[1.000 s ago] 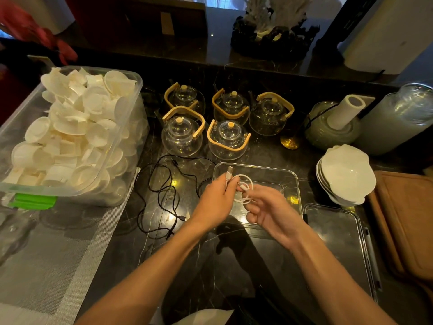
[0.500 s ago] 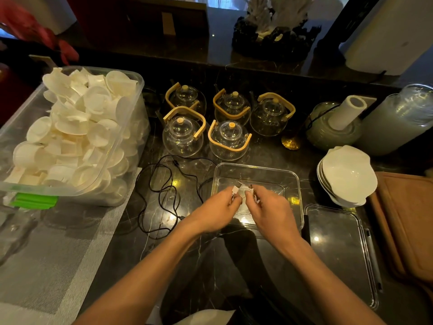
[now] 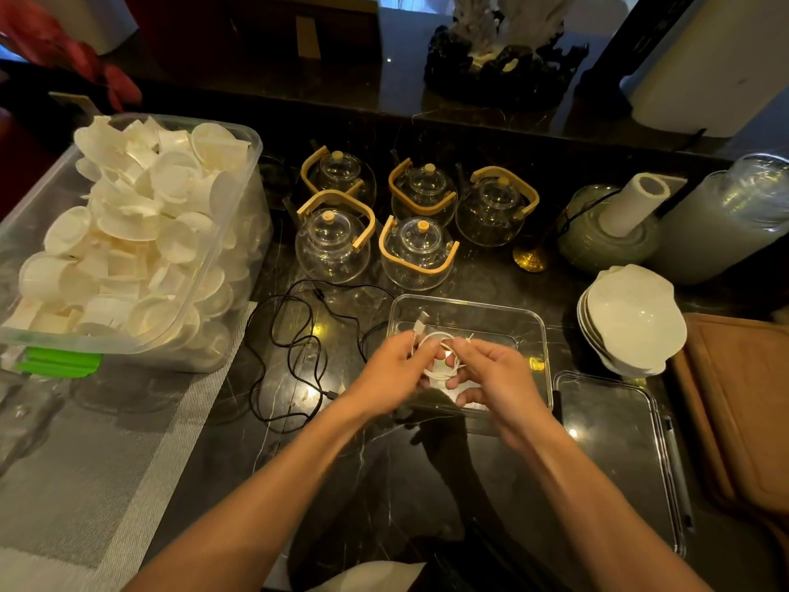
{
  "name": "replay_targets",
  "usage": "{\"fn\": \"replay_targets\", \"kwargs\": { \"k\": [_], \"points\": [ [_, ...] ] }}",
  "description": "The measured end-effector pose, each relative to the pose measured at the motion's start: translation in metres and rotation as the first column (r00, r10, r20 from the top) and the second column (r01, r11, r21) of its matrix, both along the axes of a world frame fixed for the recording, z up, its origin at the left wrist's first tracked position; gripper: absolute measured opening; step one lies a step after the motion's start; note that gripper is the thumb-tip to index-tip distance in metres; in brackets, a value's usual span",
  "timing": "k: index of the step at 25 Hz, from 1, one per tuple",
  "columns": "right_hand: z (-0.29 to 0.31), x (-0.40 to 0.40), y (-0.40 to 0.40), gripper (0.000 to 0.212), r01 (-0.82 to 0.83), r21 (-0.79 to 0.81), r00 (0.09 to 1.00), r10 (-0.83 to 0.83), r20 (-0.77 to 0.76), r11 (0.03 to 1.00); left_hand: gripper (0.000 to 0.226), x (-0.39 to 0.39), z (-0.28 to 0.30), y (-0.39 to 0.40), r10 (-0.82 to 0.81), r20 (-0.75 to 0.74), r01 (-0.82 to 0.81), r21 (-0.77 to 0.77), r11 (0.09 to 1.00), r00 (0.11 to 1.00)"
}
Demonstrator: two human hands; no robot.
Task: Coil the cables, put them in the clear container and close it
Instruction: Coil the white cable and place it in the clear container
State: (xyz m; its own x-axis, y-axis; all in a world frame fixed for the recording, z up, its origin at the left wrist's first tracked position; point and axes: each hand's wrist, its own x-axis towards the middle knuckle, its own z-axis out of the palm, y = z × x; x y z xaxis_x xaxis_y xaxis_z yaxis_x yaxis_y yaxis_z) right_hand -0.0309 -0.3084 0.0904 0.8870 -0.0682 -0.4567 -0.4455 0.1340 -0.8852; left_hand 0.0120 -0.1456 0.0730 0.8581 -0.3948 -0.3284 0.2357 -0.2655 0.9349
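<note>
A small coil of white cable hangs between both hands over the clear container on the dark marble counter. My left hand pinches the coil's left side, with one plug sticking up past the fingers. My right hand grips the coil's right side. A long black cable lies loose and tangled on the counter to the left of the container. The container's clear lid lies flat on the counter to its right.
A big plastic bin of white cups stands at the left on a grey mat. Several glass teapots sit behind the container. Stacked white bowls, a paper roll and a wooden board are at the right.
Both hands dipped down toward the container with the white coil half a second ago, then came up slightly. The coil stays held between them; the black cable has not moved.
</note>
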Motion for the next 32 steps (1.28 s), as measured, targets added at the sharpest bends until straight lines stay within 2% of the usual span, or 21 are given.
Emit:
{"fn": "replay_targets", "kwargs": {
  "k": [3, 5, 8, 11, 13, 16, 18, 21, 23, 25, 27, 30, 32],
  "points": [
    [-0.008, 0.006, -0.007, 0.024, -0.145, -0.231, 0.988, 0.154, 0.022, 0.962, 0.027, 0.009, -0.001, -0.003, -0.136, -0.041, 0.139, 0.098, 0.985, 0.990],
    [-0.018, 0.012, -0.010, 0.022, -0.184, -0.260, 0.982, 0.190, -0.001, 0.948, 0.030, 0.022, 0.001, -0.007, -0.236, -0.069, 0.245, 0.202, 0.948, 0.969],
    [-0.037, 0.023, -0.015, 0.018, -0.211, -0.254, 0.977, 0.207, -0.043, 0.944, 0.035, 0.046, -0.001, -0.014, -0.449, -0.085, 0.441, 0.419, 0.794, 0.889],
    [-0.053, 0.040, -0.019, 0.017, -0.201, -0.224, 0.978, 0.183, -0.100, 0.954, 0.022, 0.066, -0.014, -0.023, -0.578, -0.118, 0.515, 0.618, 0.594, 0.808],
    [-0.062, 0.052, -0.020, 0.016, -0.174, -0.186, 0.978, 0.147, -0.150, 0.967, 0.024, 0.073, -0.022, -0.032, -0.610, -0.101, 0.486, 0.711, 0.508, 0.786],
    [-0.076, 0.066, -0.018, 0.018, -0.109, -0.178, 0.974, 0.070, -0.214, 0.978, 0.044, 0.083, -0.028, -0.041, -0.634, 0.029, 0.358, 0.804, 0.474, 0.773],
    [-0.088, 0.076, -0.016, 0.021, -0.069, -0.150, 0.969, 0.030, -0.247, 0.986, 0.039, 0.093, -0.035, -0.044, -0.683, 0.076, 0.305, 0.855, 0.420, 0.727],
    [-0.101, 0.083, -0.010, 0.023, -0.068, -0.183, 0.965, 0.018, -0.263, 0.981, 0.029, 0.101, -0.041, -0.045, -0.758, 0.027, 0.297, 0.911, 0.288, 0.651],
    [-0.104, 0.086, -0.004, 0.018, -0.060, -0.207, 0.966, 0.005, -0.258, 0.977, 0.028, 0.103, -0.042, -0.047, -0.787, 0.010, 0.270, 0.937, 0.223, 0.616],
    [-0.109, 0.086, -0.002, 0.023, -0.037, -0.228, 0.973, -0.017, -0.231, 0.973, 0.029, 0.102, -0.045, -0.049, -0.803, 0.001, 0.230, 0.958, 0.172, 0.596],
    [-0.114, 0.084, -0.003, 0.021, -0.062, -0.331, 0.983, 0.000, -0.183, 0.942, 0.028, 0.101, -0.045, -0.051, -0.811, 0.023, 0.182, 0.971, 0.158, 0.584],
    [-0.121, 0.079, -0.008, 0.019, -0.147, -0.560, 0.987, 0.087, -0.133, 0.815, 0.026, 0.100, -0.048, -0.050, -0.816, 0.071, 0.127, 0.976, 0.175, 0.573],
    [-0.123, 0.079, -0.008, 0.016, -0.145, -0.543, 0.985, 0.070, -0.157, 0.827, 0.025, 0.099, -0.048, -0.049, -0.816, 0.075, 0.126, 0.976, 0.179, 0.573]
  ]
}}
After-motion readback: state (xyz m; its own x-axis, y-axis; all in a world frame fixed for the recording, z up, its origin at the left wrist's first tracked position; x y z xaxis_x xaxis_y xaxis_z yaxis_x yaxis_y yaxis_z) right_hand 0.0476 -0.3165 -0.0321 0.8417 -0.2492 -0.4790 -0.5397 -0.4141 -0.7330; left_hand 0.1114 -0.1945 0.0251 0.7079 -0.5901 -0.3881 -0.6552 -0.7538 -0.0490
